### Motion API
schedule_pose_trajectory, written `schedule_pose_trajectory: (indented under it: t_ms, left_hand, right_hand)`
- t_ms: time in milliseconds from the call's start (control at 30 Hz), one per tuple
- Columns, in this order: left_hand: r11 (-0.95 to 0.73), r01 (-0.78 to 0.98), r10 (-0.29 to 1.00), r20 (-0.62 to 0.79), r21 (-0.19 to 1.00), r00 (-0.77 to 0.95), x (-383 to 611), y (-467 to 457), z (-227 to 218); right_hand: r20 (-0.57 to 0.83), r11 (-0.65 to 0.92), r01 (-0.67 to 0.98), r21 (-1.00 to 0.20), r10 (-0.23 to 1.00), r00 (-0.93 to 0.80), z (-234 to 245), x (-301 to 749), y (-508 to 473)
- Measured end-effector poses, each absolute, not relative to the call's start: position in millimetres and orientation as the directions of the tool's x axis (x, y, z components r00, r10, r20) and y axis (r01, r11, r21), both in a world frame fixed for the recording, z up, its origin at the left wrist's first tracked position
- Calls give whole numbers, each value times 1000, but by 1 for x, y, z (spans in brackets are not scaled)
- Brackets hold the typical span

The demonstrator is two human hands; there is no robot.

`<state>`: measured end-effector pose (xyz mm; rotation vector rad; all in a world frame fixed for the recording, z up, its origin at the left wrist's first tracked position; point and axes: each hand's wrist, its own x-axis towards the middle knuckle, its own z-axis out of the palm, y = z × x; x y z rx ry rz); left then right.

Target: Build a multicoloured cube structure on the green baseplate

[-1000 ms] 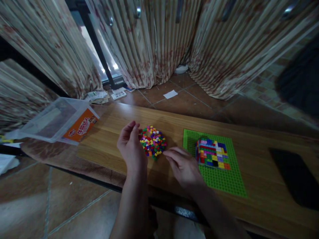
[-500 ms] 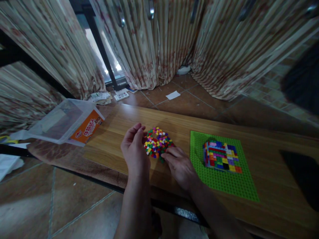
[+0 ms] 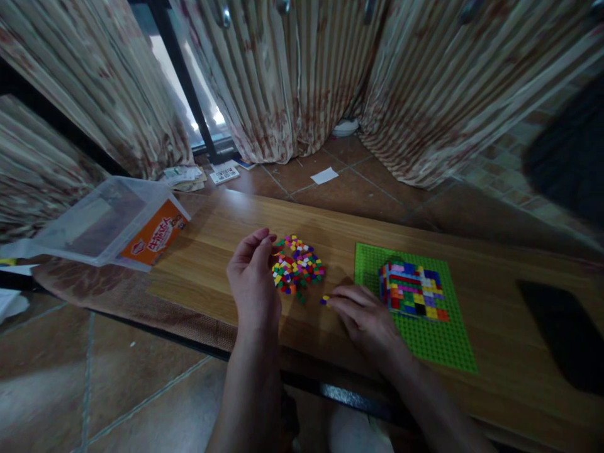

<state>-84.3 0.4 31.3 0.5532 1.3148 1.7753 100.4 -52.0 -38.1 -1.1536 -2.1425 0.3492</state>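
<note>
A heap of small coloured bricks [image 3: 298, 272] lies on the wooden table [image 3: 217, 264]. My left hand [image 3: 252, 283] rests at the heap's left edge, fingers curled and pressed together near the bricks; what it holds, if anything, I cannot make out. My right hand [image 3: 365, 318] lies just right of the heap, fingertips pinched on a small yellow and purple brick [image 3: 325, 300]. A green baseplate [image 3: 425, 340] to the right carries a block of stacked coloured bricks [image 3: 411, 290].
A clear plastic box with an orange label [image 3: 111, 220] lies on its side at the table's left end. A dark flat object [image 3: 561, 333] lies on the table's right. Patterned curtains [image 3: 425, 88] hang behind; papers lie on the tiled floor.
My right hand has drawn back from the heap toward the baseplate with a small brick at its fingertips. The left hand has stayed beside the heap.
</note>
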Motion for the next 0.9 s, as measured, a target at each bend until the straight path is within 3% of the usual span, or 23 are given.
schedule_pose_trajectory:
  t_ms: [233,633,733,900]
  left_hand:
    - [-107,-357,831,-113,928,-544,-80,1,31]
    - [-31,-371,873,-156,928,-463,-69,1,33]
    - [70,-288,931,-166,955,-324,-66,0,31]
    - [163,62,978,-169,985,119,-56,-5,23]
  right_hand:
    - [392,398,737,-547,899,-194,-35,109,-54]
    - [316,373,760,-533,920,-230,-45,92,-45]
    - [345,368,699,-614,921,-182,-38,91,-44]
    - [447,381,564,-733,894,-23,-8,96,-49]
